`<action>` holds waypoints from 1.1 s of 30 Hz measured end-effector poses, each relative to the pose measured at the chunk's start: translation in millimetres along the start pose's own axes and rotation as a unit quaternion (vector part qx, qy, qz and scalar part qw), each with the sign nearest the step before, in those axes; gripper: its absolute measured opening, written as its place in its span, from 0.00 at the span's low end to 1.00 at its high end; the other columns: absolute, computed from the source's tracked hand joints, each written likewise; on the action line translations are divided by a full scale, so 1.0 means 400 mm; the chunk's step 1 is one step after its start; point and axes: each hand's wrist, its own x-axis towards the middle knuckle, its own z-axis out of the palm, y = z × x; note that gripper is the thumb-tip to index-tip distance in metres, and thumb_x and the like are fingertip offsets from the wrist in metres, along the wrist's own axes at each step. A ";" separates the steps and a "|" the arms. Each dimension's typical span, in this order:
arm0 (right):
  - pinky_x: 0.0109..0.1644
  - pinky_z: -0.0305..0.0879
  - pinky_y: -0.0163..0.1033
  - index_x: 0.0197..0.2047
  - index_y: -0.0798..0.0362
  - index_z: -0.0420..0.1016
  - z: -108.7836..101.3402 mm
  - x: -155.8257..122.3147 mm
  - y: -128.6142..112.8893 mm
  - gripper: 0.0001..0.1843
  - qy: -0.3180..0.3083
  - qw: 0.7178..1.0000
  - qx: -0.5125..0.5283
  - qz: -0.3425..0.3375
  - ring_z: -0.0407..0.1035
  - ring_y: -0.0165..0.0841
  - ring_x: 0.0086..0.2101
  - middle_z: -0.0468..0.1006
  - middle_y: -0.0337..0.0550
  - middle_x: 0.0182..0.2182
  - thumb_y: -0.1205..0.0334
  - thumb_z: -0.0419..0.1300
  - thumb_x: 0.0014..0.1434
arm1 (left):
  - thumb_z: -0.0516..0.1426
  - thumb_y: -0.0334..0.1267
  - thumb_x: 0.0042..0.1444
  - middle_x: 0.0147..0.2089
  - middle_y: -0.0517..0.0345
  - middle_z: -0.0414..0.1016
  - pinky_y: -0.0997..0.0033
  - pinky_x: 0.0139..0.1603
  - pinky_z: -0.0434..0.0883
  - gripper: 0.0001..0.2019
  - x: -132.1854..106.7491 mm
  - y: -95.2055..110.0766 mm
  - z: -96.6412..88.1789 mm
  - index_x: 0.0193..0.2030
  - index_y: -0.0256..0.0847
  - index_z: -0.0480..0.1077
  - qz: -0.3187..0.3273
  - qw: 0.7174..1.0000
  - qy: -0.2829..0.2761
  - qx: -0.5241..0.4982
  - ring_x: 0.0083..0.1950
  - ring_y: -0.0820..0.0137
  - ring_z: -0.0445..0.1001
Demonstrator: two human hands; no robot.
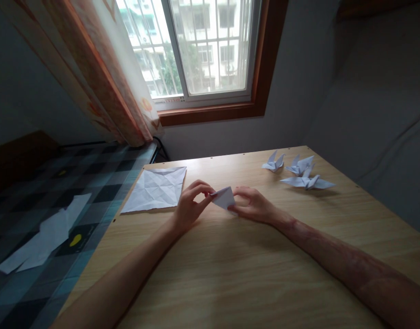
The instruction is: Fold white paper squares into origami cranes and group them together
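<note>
A small folded piece of white paper (224, 198) is held between both hands, a little above the wooden table (230, 274). My left hand (193, 201) pinches its upper left corner between thumb and fingers. On the other side, my right hand (251, 203) grips the right edge, its thumb low and fingers curled behind. Left of my left hand lies a creased, unfolded white sheet (158, 188). Three folded paper cranes stand beyond my right hand: one crane (273, 162) at the back, another crane (300, 165) beside it, and a wide-winged crane (307, 183) in front.
A bed with a checked cover (103, 178) adjoins the table's left side, with white paper pieces (47, 237) on it. Behind the table are a barred window (210, 50) and a patterned curtain (93, 68). A wall (377, 114) borders the right.
</note>
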 end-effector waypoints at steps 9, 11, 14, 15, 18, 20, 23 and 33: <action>0.52 0.75 0.51 0.42 0.46 0.85 -0.005 -0.006 0.031 0.13 0.081 0.984 -0.150 -0.060 0.76 0.43 0.44 0.87 0.44 0.43 0.74 0.65 0.63 | 0.59 0.34 0.73 0.50 0.51 0.87 0.58 0.56 0.77 0.07 -0.006 -0.035 -0.024 0.47 0.44 0.80 0.116 0.974 -0.162 0.104 0.49 0.64 0.83; 0.50 0.74 0.50 0.41 0.47 0.85 -0.009 -0.006 0.040 0.13 0.045 0.981 -0.180 -0.055 0.75 0.43 0.43 0.85 0.45 0.41 0.75 0.66 0.60 | 0.57 0.33 0.72 0.51 0.51 0.87 0.59 0.56 0.77 0.09 -0.010 -0.051 -0.025 0.48 0.44 0.80 0.107 0.968 -0.202 0.108 0.50 0.64 0.84; 0.52 0.72 0.50 0.44 0.48 0.84 -0.016 -0.007 0.034 0.13 -0.015 0.982 -0.182 -0.047 0.75 0.43 0.44 0.83 0.45 0.41 0.73 0.68 0.58 | 0.56 0.31 0.70 0.52 0.51 0.87 0.61 0.56 0.77 0.11 -0.015 -0.064 -0.028 0.49 0.44 0.81 0.100 0.962 -0.233 0.099 0.50 0.64 0.85; 0.53 0.72 0.50 0.46 0.48 0.84 -0.018 -0.007 0.029 0.14 -0.031 0.983 -0.176 -0.046 0.75 0.44 0.45 0.83 0.45 0.42 0.71 0.69 0.57 | 0.56 0.30 0.69 0.52 0.51 0.87 0.61 0.56 0.77 0.12 -0.015 -0.066 -0.029 0.49 0.44 0.81 0.101 0.962 -0.237 0.096 0.49 0.64 0.85; 0.54 0.71 0.49 0.50 0.48 0.83 -0.024 -0.008 0.014 0.14 -0.061 0.985 -0.153 -0.051 0.74 0.44 0.46 0.81 0.46 0.44 0.66 0.70 0.60 | 0.55 0.30 0.70 0.51 0.52 0.88 0.62 0.56 0.77 0.13 -0.015 -0.068 -0.033 0.48 0.44 0.81 0.110 0.960 -0.240 0.087 0.48 0.65 0.85; 0.52 0.70 0.48 0.49 0.48 0.82 -0.024 -0.008 0.010 0.11 -0.061 0.986 -0.148 -0.050 0.74 0.43 0.45 0.80 0.46 0.43 0.66 0.68 0.64 | 0.55 0.30 0.70 0.52 0.52 0.88 0.62 0.56 0.77 0.12 -0.015 -0.068 -0.032 0.48 0.44 0.81 0.115 0.960 -0.239 0.088 0.49 0.65 0.85; 0.51 0.69 0.47 0.47 0.49 0.81 -0.019 -0.006 0.011 0.06 -0.053 0.985 -0.156 -0.050 0.74 0.42 0.43 0.80 0.45 0.41 0.66 0.67 0.66 | 0.58 0.33 0.70 0.55 0.51 0.87 0.60 0.56 0.78 0.09 -0.016 -0.065 -0.028 0.49 0.45 0.80 0.120 0.958 -0.234 0.111 0.51 0.63 0.85; 0.50 0.70 0.48 0.38 0.49 0.76 -0.013 -0.004 0.002 0.06 -0.019 0.982 -0.166 -0.089 0.72 0.42 0.42 0.82 0.47 0.39 0.63 0.64 0.70 | 0.59 0.40 0.73 0.66 0.52 0.83 0.53 0.61 0.78 0.08 -0.021 -0.034 -0.001 0.41 0.45 0.77 0.059 0.959 -0.223 0.166 0.56 0.60 0.84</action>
